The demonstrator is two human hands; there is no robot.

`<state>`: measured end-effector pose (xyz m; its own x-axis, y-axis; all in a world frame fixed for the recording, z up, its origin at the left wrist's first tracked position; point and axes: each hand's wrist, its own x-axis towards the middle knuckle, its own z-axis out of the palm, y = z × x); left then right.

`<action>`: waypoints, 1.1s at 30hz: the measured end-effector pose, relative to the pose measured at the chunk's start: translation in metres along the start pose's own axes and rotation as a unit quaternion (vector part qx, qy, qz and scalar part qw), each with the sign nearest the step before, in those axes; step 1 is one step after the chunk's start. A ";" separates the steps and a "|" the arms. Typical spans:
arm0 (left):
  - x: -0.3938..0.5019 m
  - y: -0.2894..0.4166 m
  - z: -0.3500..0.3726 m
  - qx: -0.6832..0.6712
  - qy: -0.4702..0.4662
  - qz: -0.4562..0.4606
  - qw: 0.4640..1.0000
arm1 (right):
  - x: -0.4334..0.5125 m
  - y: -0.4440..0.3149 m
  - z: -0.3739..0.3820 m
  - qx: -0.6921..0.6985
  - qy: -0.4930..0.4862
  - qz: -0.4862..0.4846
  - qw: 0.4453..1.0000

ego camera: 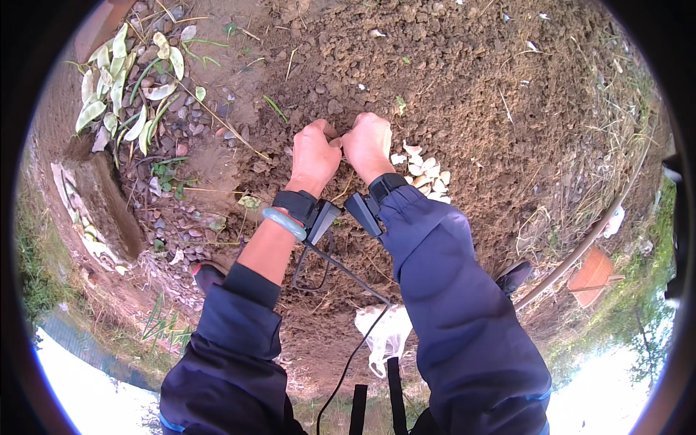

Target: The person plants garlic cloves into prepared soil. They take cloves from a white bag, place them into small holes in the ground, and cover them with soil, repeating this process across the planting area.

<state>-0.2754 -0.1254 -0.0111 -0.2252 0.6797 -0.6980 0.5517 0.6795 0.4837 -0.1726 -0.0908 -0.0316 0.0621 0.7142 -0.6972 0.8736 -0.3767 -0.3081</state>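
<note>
My left hand (315, 156) and my right hand (370, 140) are side by side, low over the brown soil (462, 98). Their curled fingers meet at the fingertips. Whatever may be between them is hidden by the knuckles and thumbs. Just right of my right wrist lies a small heap of pale cloves, seemingly garlic (429, 175), partly behind the sleeve. Black straps with small devices circle both wrists, and a pale green bangle (284, 223) sits on the left one. A dark cable (353, 269) hangs from the left device.
Flat green bean pods (117, 87) lie on pebbles at upper left. Below them is a block (100, 201) with more pods along its side. A white plastic bag (386, 331) lies near my body. At right are a long wooden pole (587, 242) and an orange-brown object (591, 277).
</note>
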 end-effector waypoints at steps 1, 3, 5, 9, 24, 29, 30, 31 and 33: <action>-0.001 0.001 -0.001 0.010 -0.002 0.005 1.000 | 0.001 0.000 0.000 -0.002 -0.016 0.008 1.000; -0.011 0.004 -0.006 0.007 -0.009 0.033 0.999 | -0.001 0.001 0.001 0.026 -0.012 0.010 1.000; -0.030 0.010 -0.009 -0.032 0.028 0.017 0.999 | -0.007 0.005 0.000 0.017 -0.005 -0.016 1.000; -0.072 0.030 0.007 0.062 0.077 0.007 0.995 | -0.063 0.058 -0.011 0.203 0.178 -0.167 0.948; -0.055 0.080 0.129 0.212 0.078 0.146 0.963 | -0.055 0.198 -0.069 0.123 0.115 -0.184 0.968; -0.093 0.084 0.136 0.062 0.051 0.117 0.990 | -0.092 0.228 -0.078 0.240 0.135 -0.173 0.946; -0.105 0.086 0.143 0.020 0.023 0.098 0.995 | -0.103 0.239 -0.082 0.245 0.130 -0.141 0.950; -0.119 0.088 0.152 -0.020 -0.012 0.064 0.998 | -0.112 0.249 -0.086 0.252 0.125 -0.111 0.953; -0.140 0.092 0.172 -0.041 -0.055 0.065 0.995 | -0.120 0.269 -0.098 0.236 0.129 -0.041 0.962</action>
<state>-0.0554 -0.2056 0.0404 -0.0646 0.7329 -0.6773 0.5013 0.6107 0.6130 0.1021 -0.2204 0.0327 0.1724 0.8528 -0.4929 0.5678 -0.4949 -0.6578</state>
